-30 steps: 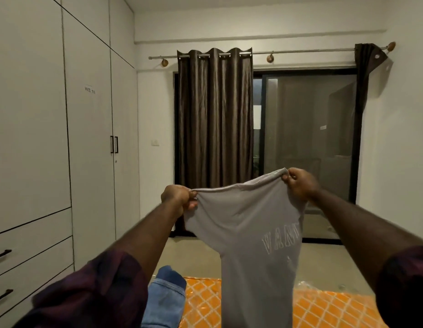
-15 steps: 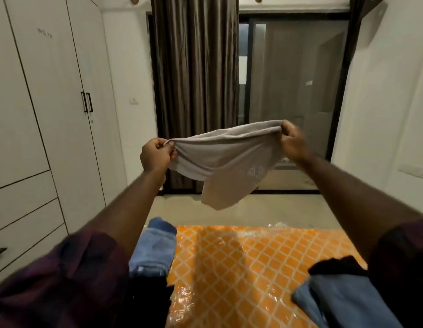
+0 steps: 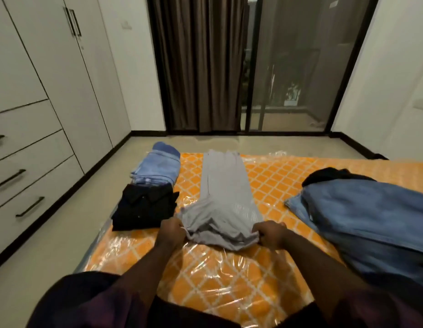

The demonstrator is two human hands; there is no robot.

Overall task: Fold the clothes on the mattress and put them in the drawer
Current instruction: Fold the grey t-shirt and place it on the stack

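Head view: grey T-shirt (image 3: 226,197) lies lengthwise on the orange mattress (image 3: 205,275), narrowed to a strip, prob. so it can fold end over end. L hand (image 3: 171,230) pinches its near left corner and R hand (image 3: 272,234) the near right, fingers curled, likely keeping that edge taut & square. Folded black shirt (image 3: 144,209) & light-blue jeans (image 3: 156,168) sit left, nearest the shut drawers (image 3: 28,185). Unfolded denim pile (image 3: 362,214) waits right.
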